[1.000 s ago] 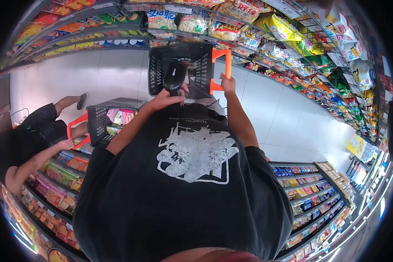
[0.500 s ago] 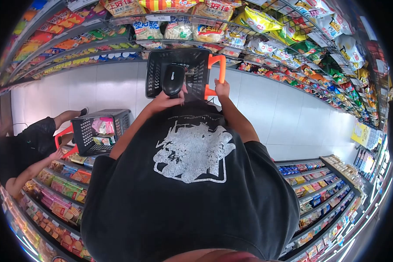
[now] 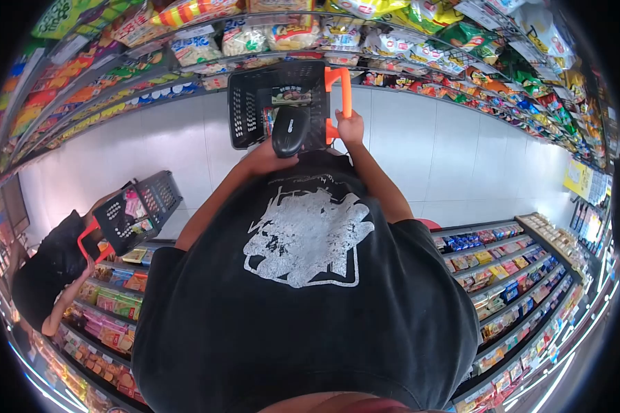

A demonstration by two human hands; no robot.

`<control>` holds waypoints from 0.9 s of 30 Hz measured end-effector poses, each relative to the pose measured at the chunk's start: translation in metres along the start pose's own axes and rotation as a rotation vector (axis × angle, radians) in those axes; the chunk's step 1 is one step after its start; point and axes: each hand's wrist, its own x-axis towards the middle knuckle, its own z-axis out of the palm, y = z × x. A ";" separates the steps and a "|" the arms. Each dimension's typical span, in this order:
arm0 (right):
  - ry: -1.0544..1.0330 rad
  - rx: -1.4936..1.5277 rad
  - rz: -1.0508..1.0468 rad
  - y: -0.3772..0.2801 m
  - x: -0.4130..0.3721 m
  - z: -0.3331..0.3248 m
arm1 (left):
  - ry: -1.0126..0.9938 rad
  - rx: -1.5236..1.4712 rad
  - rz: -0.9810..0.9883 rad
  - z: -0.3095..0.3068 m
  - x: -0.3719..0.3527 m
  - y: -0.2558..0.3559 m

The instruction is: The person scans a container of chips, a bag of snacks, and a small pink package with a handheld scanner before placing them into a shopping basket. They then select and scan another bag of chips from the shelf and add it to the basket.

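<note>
My right hand [image 3: 350, 128] is closed around the orange handle [image 3: 346, 89] of a black shopping basket [image 3: 241, 103]. My left hand [image 3: 272, 160] is at the basket's near side, holding a smooth black oval case [image 3: 291, 129] with small white lettering. The case hides most of the left fingers and covers part of the basket's opening. Inside the basket lies a printed package [image 3: 293, 95], partly behind the case.
Snack shelves [image 3: 303, 41] full of bagged chips curve along the far side. Packaged goods fill more shelves [image 3: 489, 255] on the near side. To the left another person [image 3: 52, 255] holds a second black basket [image 3: 127, 220]. Pale floor tiles [image 3: 420, 151] run between.
The basket's view has tilted, showing more of the package inside. The black case sits slightly right and lower. The other person and their basket appear turned and shifted. Shelves have shifted leftward at top.
</note>
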 end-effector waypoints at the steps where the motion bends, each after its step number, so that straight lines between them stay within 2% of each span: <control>1: 0.012 -0.016 -0.025 0.003 0.003 -0.004 | 0.002 0.000 -0.008 0.004 0.005 -0.001; 4: 0.005 0.014 -0.013 0.011 0.012 -0.014 | 0.041 0.130 -0.007 0.014 0.007 0.003; 7: 0.003 0.045 0.005 0.018 0.018 -0.014 | 0.013 0.151 -0.038 0.016 0.007 -0.003; 14: 0.024 0.126 0.070 0.032 0.023 -0.037 | 0.166 0.140 -0.125 0.029 -0.008 -0.026; 21: 0.103 0.131 0.125 0.073 0.035 -0.095 | 0.141 0.126 -0.127 0.039 -0.010 -0.049; 25: 0.165 0.130 0.159 0.113 0.044 -0.107 | 0.112 0.131 -0.190 0.042 -0.007 -0.035; 27: 0.151 0.139 0.226 0.122 0.046 -0.116 | 0.184 0.150 -0.116 0.045 -0.008 -0.039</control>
